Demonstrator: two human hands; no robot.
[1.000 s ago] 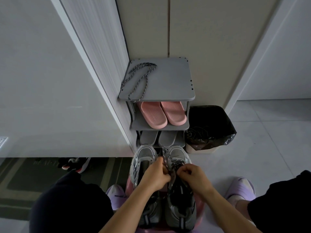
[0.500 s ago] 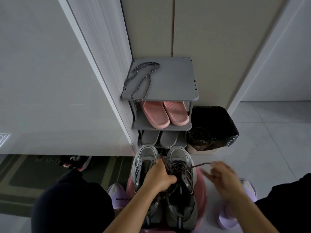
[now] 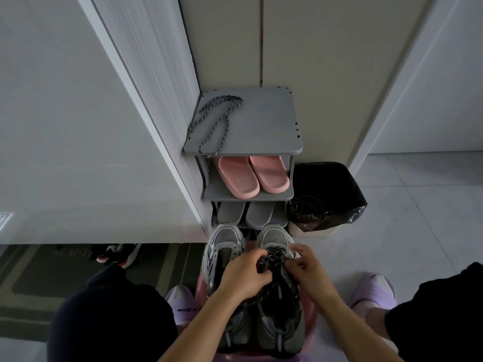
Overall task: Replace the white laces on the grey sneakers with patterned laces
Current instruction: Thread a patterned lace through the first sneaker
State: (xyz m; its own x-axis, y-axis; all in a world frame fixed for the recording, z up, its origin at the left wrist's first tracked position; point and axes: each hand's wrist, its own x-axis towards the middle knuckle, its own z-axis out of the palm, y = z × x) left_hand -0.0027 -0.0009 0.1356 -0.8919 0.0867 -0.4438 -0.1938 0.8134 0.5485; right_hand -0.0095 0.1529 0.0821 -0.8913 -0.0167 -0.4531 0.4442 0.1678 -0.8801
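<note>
Head view: left hand [image 3: 245, 278], right hand [image 3: 307, 269] half-hide the pinched lace [image 3: 273, 253].

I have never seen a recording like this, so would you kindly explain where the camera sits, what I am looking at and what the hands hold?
There is no machine here. A person wears one wide-angle camera on the head, looking forward and down at their own bare hands. The left hand and right hand meet over a grey sneaker, both with fingers curled on the patterned lace threaded through it. The other sneaker stands beside it, seemingly unlaced. Beyond them is a shoe rack. A second lace lies on its top, pink slippers sit on the shelf below, and grey slippers are lower down. A bin with a black bag stands beside the rack.
</note>
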